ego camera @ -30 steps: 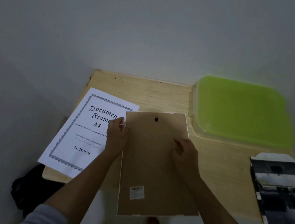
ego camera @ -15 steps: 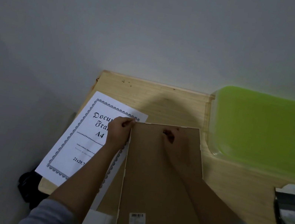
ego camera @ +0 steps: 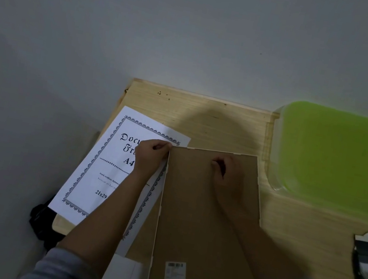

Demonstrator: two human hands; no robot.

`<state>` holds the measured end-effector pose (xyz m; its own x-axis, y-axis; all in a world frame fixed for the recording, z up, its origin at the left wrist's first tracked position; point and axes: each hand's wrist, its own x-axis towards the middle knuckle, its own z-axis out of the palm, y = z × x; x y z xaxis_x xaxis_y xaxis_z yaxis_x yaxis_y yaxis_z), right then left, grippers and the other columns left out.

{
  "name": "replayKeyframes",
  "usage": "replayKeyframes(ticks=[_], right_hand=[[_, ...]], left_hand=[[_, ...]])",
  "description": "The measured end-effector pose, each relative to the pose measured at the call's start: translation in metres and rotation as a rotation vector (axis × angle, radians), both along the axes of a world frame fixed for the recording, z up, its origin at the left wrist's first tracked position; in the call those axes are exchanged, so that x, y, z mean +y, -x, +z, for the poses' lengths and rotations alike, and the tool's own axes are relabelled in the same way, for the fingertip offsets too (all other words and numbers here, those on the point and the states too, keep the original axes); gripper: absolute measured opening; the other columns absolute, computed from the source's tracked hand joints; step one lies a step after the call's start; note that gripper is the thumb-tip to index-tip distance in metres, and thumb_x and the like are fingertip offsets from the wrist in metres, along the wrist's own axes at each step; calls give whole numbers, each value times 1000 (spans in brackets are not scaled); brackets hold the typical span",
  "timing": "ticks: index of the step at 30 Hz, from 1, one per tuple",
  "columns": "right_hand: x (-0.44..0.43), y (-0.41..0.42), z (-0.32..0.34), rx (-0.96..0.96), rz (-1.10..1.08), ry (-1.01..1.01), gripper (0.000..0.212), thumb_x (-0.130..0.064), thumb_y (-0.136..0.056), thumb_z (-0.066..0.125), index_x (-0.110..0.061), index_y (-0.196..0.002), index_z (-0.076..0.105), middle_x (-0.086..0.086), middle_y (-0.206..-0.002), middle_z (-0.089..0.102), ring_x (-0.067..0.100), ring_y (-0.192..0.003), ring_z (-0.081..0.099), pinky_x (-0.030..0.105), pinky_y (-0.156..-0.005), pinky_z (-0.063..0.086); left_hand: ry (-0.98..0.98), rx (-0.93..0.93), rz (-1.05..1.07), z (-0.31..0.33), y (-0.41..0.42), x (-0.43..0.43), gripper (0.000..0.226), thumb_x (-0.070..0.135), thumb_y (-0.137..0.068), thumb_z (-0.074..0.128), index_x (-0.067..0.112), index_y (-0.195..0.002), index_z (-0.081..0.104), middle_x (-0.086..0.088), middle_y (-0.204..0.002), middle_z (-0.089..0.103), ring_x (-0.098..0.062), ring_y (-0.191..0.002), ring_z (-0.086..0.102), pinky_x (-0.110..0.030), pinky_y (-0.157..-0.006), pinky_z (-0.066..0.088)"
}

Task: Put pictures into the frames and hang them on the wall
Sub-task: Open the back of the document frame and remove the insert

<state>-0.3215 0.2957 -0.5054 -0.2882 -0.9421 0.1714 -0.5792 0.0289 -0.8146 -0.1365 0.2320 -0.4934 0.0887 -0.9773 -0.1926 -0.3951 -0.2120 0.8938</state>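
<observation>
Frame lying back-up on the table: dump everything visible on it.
The frame lies back up on the wooden table. It has a brown, fibreboard-looking back, a thin pale rim with small tabs, and a barcode sticker near the bottom. Its top left overlaps the printed insert sheet. The left hand pinches the top left corner. The right hand rests curled near the top edge, and what its grip holds is hidden.

Wall (ego camera: 196, 31): plain, pale grey, one small dark speck, shading darker toward the lower left.
Tabletop (ego camera: 217, 125): light wood, far edge set against the wall, a few dark spots near the far left corner.
Light: dim, with a soft rounded shadow across the wood.
</observation>
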Motion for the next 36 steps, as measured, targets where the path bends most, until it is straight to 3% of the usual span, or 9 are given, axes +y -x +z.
replayKeyframes(ticks=[3, 8, 13, 16, 21, 26, 30, 36], right_hand=[[1, 2, -2, -13, -6, 9, 6, -7, -84, 55, -5, -82, 61, 7, -80, 60, 18, -77, 50, 22, -68, 36], [1, 2, -5, 21, -11, 34, 5, -5, -85, 57, -6, -82, 61, 6, -80, 59, 14, -78, 47, 19, -69, 34], [3, 0, 1, 16, -25, 105, 6, -5, -85, 56, -5, -84, 61, -3, -81, 54, 4, -81, 43, 9, -71, 32], [3, -1, 3, 17, -9, 113, 6, -4, -85, 55, -6, -85, 61, -2, -82, 55, 6, -81, 44, 9, -73, 34], [2, -1, 3, 6, -23, 109, 7, -4, -85, 55, -7, -85, 61, -2, -83, 55, 1, -82, 42, 3, -76, 33], [1, -1, 8, -4, -33, 143, 6, -2, -86, 56, -5, -86, 61, -4, -84, 53, 3, -82, 44, 5, -75, 34], [1, -1, 15, -19, -21, 170, 7, -1, -86, 56, -5, -86, 61, -6, -84, 53, 7, -81, 48, 11, -73, 38], [1, -2, 21, -32, -19, 205, 7, 1, -85, 56, -4, -85, 61, -6, -83, 53, 4, -81, 47, 13, -74, 38]], left_hand=[[-32, 44, 7, -1, 2, 0, 12, 7, -85, 63, 7, -92, 73, 17, -57, 66, 5, -58, 62, -17, -67, 54], [-58, 67, 17, -4, 2, 0, 15, 10, -87, 62, 4, -97, 72, 3, -72, 68, 4, -60, 63, -23, -73, 55], [-26, -15, 5, -4, 2, 3, 18, 11, -88, 59, 7, -99, 72, -3, -80, 69, -19, -75, 66, -36, -77, 56], [-18, -37, 6, -4, 1, 3, 18, 12, -88, 59, 7, -100, 72, -3, -74, 67, -23, -75, 66, -41, -79, 56], [13, -54, 7, -1, 3, 7, 18, 14, -89, 59, 7, -100, 72, -4, -78, 69, 4, -59, 60, -33, -75, 54], [0, -37, 24, 1, 5, 7, 17, 14, -89, 59, 9, -96, 73, 3, -66, 66, -11, -63, 62, -32, -69, 53], [8, -66, 22, 2, 7, 7, 18, 11, -89, 57, 9, -98, 73, 12, -63, 61, 4, -51, 54, -9, -53, 41], [9, -83, 33, 2, 6, 6, 20, 12, -88, 58, 7, -102, 71, 5, -81, 65, 5, -65, 55, -3, -59, 42]])
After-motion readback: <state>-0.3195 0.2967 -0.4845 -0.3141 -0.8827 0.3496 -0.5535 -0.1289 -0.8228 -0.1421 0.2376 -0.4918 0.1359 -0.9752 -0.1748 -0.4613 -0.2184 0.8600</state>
